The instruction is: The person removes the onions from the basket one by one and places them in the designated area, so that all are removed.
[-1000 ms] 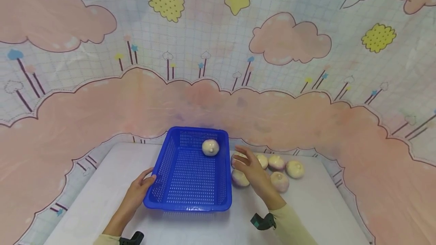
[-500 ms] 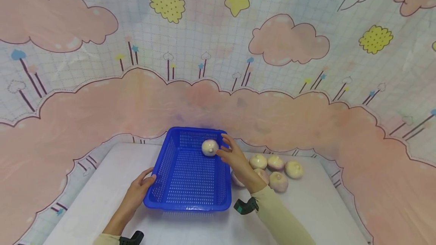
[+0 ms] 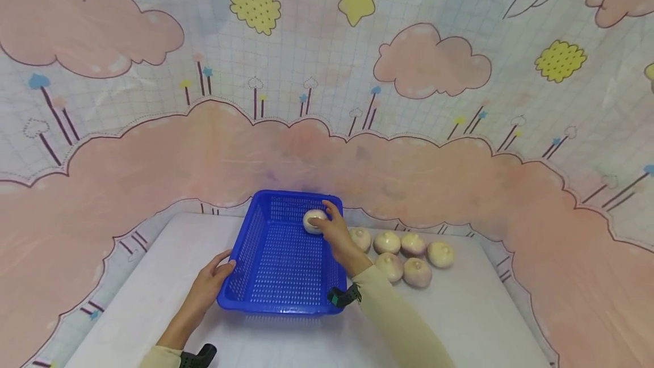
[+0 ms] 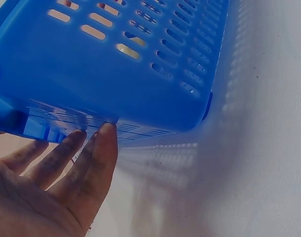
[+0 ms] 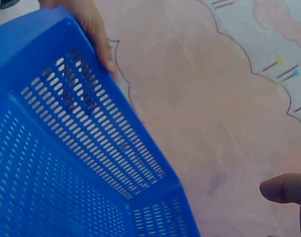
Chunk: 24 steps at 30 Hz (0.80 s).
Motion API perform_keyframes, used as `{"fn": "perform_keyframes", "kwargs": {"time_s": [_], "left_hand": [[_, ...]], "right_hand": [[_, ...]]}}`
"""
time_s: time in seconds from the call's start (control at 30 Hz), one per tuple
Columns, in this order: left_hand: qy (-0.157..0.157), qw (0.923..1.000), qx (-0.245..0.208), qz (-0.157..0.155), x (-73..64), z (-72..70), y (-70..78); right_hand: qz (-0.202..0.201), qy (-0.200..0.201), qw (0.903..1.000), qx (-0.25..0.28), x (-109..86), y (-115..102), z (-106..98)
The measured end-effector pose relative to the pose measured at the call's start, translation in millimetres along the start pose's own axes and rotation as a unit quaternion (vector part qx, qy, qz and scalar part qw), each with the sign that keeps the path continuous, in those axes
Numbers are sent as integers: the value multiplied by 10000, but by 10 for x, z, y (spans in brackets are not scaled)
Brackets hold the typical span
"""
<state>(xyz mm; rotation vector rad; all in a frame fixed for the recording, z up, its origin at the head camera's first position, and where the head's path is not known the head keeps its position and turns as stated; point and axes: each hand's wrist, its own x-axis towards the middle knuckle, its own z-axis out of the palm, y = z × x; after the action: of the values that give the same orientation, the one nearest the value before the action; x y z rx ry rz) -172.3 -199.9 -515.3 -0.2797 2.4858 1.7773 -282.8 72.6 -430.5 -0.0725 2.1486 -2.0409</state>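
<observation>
A blue plastic basket point(image 3: 286, 310) with slotted walls stands on the white table. My left hand point(image 3: 206, 283) grips its left rim, the thumb on top; the left wrist view shows the fingers point(image 4: 103, 153) against the outer wall. One round white bulb with a small pointed tip, onion-like point(image 3: 309, 225), sits in the basket's far right corner. My right hand point(image 3: 337, 237) reaches over the right rim to it. The thumb overlaps the bulb's front and a finger sticks up beyond its top right; the other fingers are hidden. Only the right thumb point(image 5: 283, 188) shows clearly in the right wrist view.
Several similar white-and-purple bulbs point(image 3: 389, 267) lie grouped on the table point(image 3: 475, 300) just right of the basket. A patterned cloth backdrop point(image 3: 434, 180) rises behind and around the table.
My right hand has moved left from over the loose bulbs, across the basket's right rim, to the bulb inside. The left hand, basket and bulb have stayed put.
</observation>
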Motion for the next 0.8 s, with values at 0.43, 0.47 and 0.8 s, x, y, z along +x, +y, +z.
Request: {"fn": "perform_keyframes", "kwargs": {"time_s": [0.43,0.47,0.8], "left_hand": [[-2,9999,-71,111,3,-33,2],[-3,9999,-93,119,4,-35,8],[4,9998,-174,125,-8,-24,14]], "right_hand": [[217,398,9987,-220,267,155,151],[237,435,9985,-219,285,156,160],[437,670,9962,-341,384,264,193]]}}
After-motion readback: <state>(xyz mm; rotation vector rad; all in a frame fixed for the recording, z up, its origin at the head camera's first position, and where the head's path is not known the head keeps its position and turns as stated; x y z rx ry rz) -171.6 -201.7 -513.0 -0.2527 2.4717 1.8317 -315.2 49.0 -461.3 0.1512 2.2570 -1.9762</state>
